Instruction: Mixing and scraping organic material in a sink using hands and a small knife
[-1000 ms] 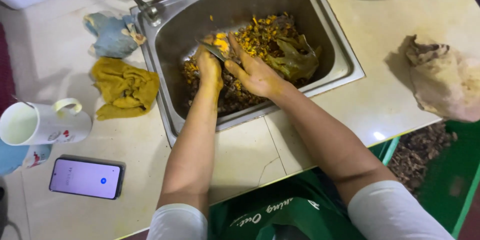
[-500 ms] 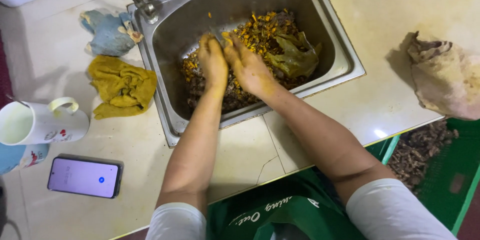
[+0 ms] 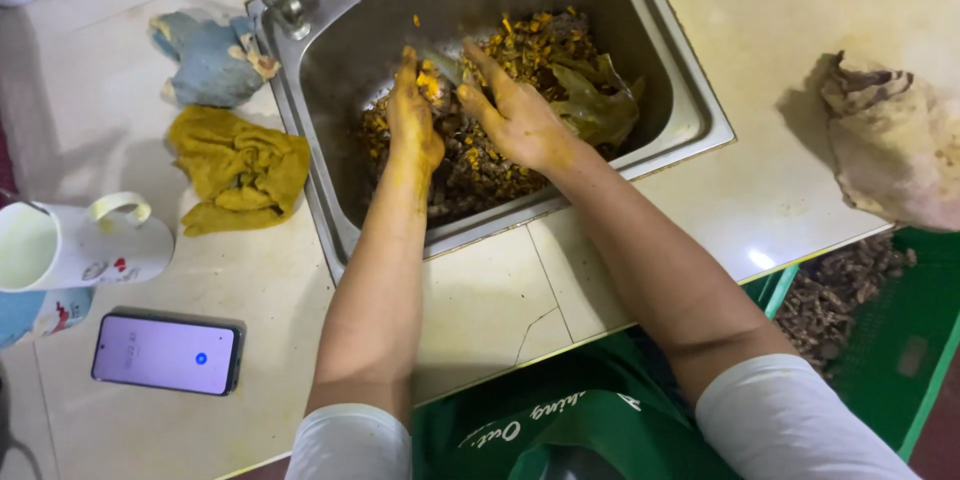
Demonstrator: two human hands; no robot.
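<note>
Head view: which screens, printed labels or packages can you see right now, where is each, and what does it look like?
Phone: flat on the counter, lower left; dark rectangle, lit pale purple screen with a small blue dot.
Mug: on its side above the phone; white, with small red and grey printed marks.
Apron: bottom centre, on the person; green with white lettering.
No packages show.

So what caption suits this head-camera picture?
Left hand and right hand, stained yellow, work through orange-brown scraps in a steel sink.
</note>
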